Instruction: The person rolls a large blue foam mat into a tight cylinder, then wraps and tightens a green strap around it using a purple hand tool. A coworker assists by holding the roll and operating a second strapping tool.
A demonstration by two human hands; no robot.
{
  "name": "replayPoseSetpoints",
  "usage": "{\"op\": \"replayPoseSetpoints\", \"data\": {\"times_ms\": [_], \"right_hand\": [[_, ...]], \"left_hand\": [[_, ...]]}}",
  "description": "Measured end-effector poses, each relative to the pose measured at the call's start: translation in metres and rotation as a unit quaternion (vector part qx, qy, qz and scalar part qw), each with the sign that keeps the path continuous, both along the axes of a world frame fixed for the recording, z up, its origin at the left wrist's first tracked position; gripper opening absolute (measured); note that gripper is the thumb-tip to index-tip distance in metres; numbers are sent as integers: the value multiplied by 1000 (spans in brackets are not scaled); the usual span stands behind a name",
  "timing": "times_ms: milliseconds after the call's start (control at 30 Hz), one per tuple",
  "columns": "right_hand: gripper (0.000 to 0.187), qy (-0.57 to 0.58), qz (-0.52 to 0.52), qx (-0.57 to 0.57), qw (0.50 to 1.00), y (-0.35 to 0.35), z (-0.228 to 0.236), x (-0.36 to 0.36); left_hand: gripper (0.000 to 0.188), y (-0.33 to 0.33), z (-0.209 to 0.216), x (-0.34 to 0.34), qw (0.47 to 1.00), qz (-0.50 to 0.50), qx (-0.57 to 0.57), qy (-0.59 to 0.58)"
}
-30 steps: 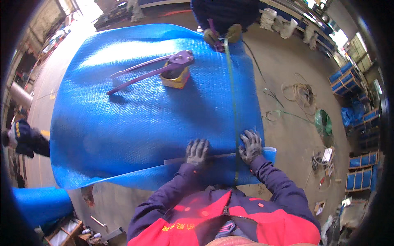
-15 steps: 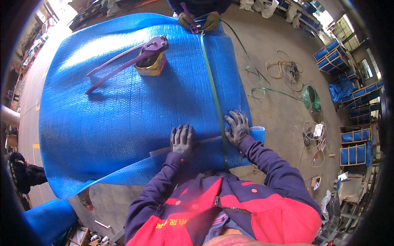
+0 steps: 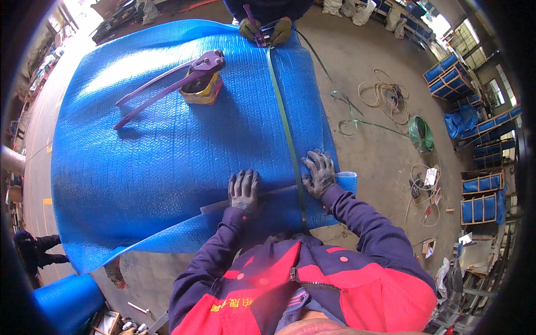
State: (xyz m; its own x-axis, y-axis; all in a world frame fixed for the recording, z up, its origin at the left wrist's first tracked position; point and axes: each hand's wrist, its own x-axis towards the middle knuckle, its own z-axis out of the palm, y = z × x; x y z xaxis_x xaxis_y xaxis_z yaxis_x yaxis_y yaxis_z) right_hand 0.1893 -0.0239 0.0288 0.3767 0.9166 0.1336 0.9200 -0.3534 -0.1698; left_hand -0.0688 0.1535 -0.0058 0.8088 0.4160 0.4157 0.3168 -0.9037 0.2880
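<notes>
A large load is wrapped in blue bubble sheeting (image 3: 139,151). My gloved left hand (image 3: 243,188) lies flat on it, fingers stretched out, beside the sheet's folded edge. My right hand (image 3: 319,172), gloved too, presses down with spread fingers just right of a green strap (image 3: 286,128). The strap runs over the wrap from the far edge to the near edge. At its far end a co-worker's gloved hands (image 3: 281,32) hold a purple-handled strapping tool (image 3: 259,34). A purple long-handled crimper (image 3: 206,62) rests across a small yellow box (image 3: 202,91) on the sheeting.
On the floor at right lie a coil of green strap (image 3: 420,134), loose hoses (image 3: 385,95) and a tangled cord (image 3: 424,192). Blue-wrapped crates (image 3: 479,208) stand beyond. A blue roll (image 3: 70,301) sits at lower left, with another person (image 3: 34,248) near it.
Both my hands stay pressed on the sheeting. The view has shifted slightly. The co-worker's hands remain at the strapping tool, and the person at the left edge has moved.
</notes>
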Motion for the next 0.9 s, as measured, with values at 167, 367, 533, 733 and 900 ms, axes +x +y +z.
{"op": "replayPoseSetpoints", "data": {"times_ms": [167,367,533,733,900], "right_hand": [[61,-11,3,5,1000,0,-1,0],[61,-15,14,25,999,1,-1,1],[62,-20,20,36,999,1,0,1],[65,-26,11,8,1000,1,-2,2],[66,-13,11,12,1000,0,-2,1]], "left_hand": [[86,0,-1,0,1000,-2,-4,-1],[91,1,-1,-2,1000,-7,-3,20],[90,1,-2,-3,1000,-10,-15,26],[89,2,-4,-2,1000,-12,-4,-1],[89,1,-3,-2,1000,-8,-6,18]]}}
